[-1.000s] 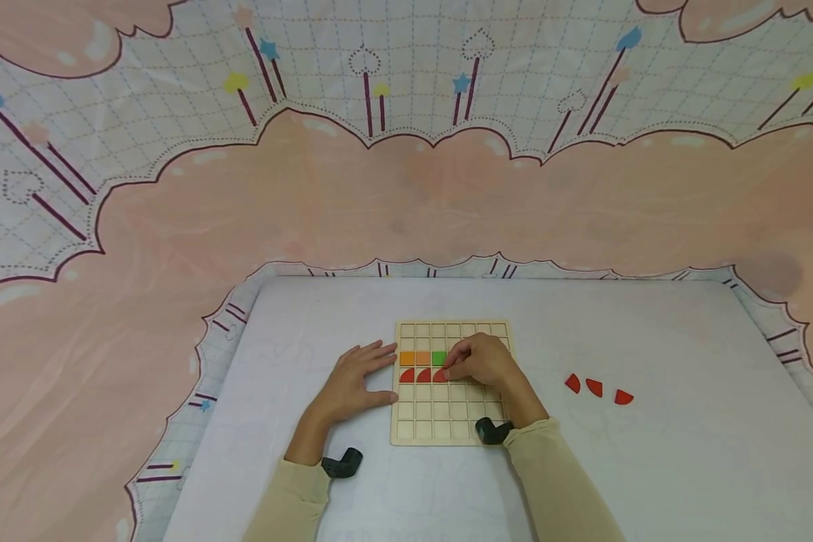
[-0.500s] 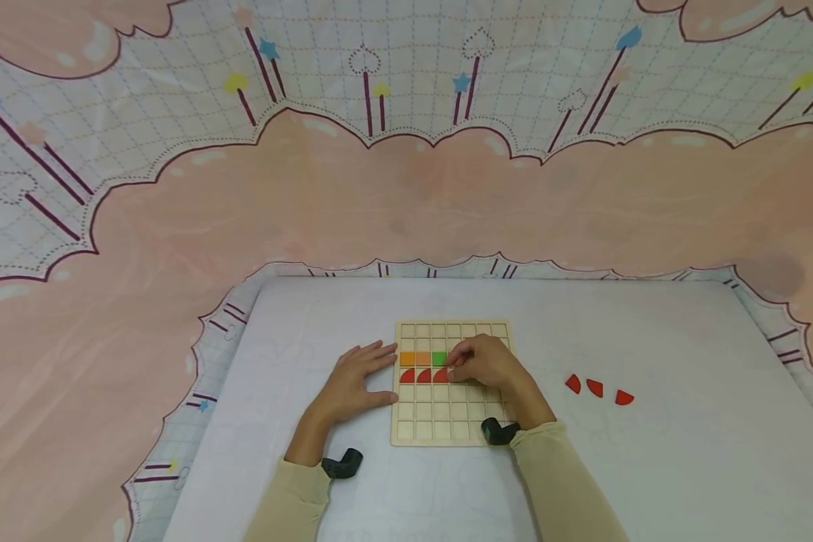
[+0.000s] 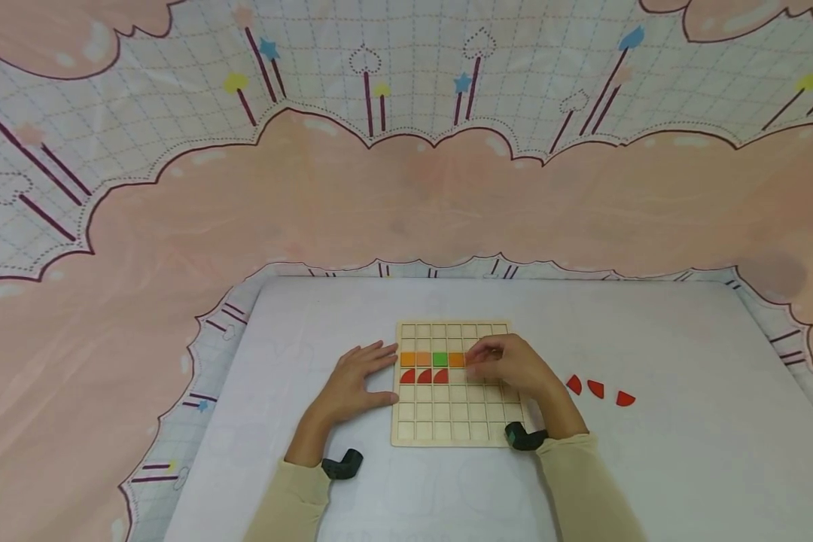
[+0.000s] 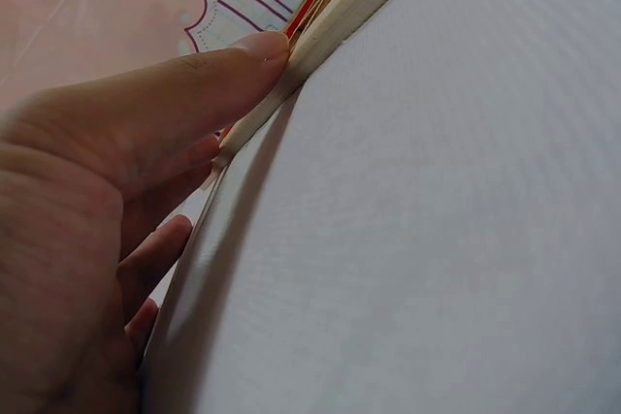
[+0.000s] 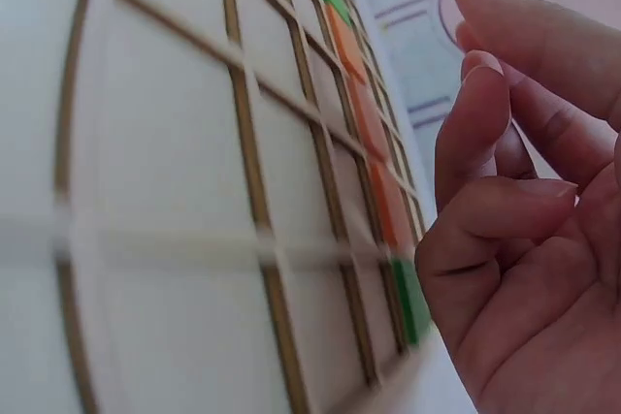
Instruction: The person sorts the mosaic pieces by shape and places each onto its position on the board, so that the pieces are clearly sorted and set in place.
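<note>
A pale wooden grid board (image 3: 424, 430) lies on the white table. My left hand (image 3: 350, 385) rests at its left side with fingers extended; in the left wrist view the thumb (image 4: 223, 79) touches the board's edge (image 4: 320, 50). One row holds square tiles, among them an orange tile (image 3: 407, 359) and a green tile (image 3: 440, 359). In the row below, three red quarter-circle pieces sit side by side, the rightmost red piece (image 3: 439, 376) beside a bare cell. Over the board's right part, my right hand (image 3: 515, 366) holds nothing, its fingers loosely bent in the right wrist view.
Three loose red quarter-circle pieces lie on the table right of the board: a near-left piece (image 3: 573, 385), a middle piece (image 3: 595, 388) and a right piece (image 3: 625, 398). A patterned pink-and-white cloth (image 3: 406, 196) surrounds the table (image 3: 704, 452).
My right hand has moved right, away from the third red piece, which stays in its cell. An orange tile beside the green one has come into view. The left hand stays put.
</note>
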Motion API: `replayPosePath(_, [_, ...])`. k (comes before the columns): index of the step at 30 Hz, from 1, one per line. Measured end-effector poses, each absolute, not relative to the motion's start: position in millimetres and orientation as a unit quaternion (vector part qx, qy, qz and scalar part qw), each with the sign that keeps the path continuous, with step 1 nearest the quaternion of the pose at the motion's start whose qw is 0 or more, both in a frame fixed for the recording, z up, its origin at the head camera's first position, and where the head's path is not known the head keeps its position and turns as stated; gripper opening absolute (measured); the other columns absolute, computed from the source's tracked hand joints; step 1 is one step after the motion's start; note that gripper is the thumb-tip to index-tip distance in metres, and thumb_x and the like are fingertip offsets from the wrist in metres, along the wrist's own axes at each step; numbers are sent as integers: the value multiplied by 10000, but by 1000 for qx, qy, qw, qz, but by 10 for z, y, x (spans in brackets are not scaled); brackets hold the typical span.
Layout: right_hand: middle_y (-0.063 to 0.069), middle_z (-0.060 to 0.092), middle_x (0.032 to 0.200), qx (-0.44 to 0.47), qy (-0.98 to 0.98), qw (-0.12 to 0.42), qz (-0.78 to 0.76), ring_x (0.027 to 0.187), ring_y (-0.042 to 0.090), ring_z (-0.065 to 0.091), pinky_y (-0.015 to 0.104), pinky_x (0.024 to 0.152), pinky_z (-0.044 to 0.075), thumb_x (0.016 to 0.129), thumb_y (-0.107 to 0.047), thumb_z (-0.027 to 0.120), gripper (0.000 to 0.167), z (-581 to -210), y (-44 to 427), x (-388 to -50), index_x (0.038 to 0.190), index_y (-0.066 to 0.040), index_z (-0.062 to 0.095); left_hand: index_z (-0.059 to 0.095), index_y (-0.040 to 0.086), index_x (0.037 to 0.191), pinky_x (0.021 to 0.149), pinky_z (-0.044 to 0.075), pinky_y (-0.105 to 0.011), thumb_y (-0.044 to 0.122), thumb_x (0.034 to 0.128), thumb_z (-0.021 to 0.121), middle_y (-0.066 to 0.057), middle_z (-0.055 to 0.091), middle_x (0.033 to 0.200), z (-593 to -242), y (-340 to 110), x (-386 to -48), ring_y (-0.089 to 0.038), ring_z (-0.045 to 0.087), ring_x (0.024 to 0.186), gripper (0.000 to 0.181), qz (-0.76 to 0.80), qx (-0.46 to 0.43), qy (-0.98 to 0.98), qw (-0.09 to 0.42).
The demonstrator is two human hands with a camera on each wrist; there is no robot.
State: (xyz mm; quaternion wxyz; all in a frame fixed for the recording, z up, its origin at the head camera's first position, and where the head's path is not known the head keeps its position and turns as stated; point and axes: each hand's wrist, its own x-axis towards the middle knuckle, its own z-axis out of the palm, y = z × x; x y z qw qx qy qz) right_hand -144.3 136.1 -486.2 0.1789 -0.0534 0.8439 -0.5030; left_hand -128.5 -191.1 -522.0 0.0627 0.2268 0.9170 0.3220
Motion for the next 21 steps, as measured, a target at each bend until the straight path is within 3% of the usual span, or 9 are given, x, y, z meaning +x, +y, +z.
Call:
replayPosePath(12, [54,667,922,-42,872,164,-460,904,237,575,299,762,499,846,-240,826,256,-4755,1941,-1398,1054,-106,763,614,135,1422,1263,193,-558,441,796,830,50,495,1569,-5228,-1914,-1291,-244,355,1529,729,318,224,919,61])
replayPosePath(15, [60,670,951,-25,886,164,-433,898,232,564,298,670,489,853,-281,819,280,-4717,2105,-1362,1076,-125,756,613,137,1423,1264,193,-556,443,796,832,54,494,1570,-5250,-1919,-1294,-241,354,1529,731,317,226,919,62])
replayPosePath(21, [65,697,1021,3,910,168,-379,875,220,586,312,671,485,871,-337,800,333,-4654,2433,-1270,1126,-131,740,611,145,1426,1267,189,-550,453,800,829,64,487,1575,-5258,-1919,-1291,-233,346,1533,731,313,226,920,64])
